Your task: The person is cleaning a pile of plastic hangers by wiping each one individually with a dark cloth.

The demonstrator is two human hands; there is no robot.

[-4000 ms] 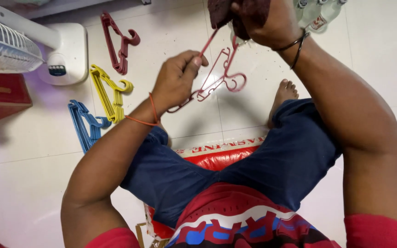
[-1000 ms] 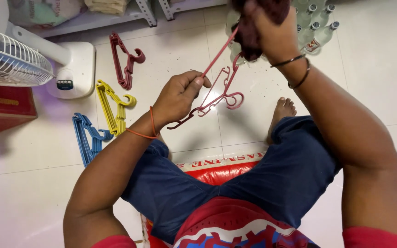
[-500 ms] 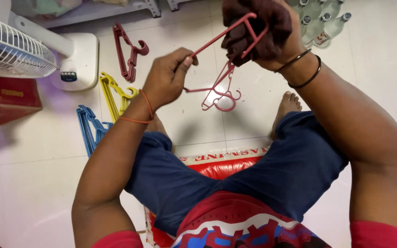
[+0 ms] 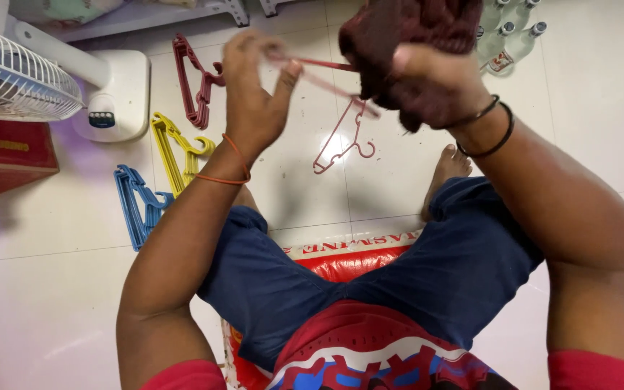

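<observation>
Left of the fan base (image 4: 113,90): nothing contained. Right of it, left hand (image 4: 254,94) raised, fingers pinching one end of the pink hanger (image 4: 341,133). Hanger bar runs left-right, hook hangs down. Right hand (image 4: 435,79) grips the dark red cloth (image 4: 399,36) over the hanger's other end.

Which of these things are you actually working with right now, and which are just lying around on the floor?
In hand:
- left hand pinching the pink hanger
- right hand gripping the dark red cloth on that hanger

Lying about:
- dark red hangers
- yellow hangers
- blue hangers
- white fan
- bottles
- red box
</observation>
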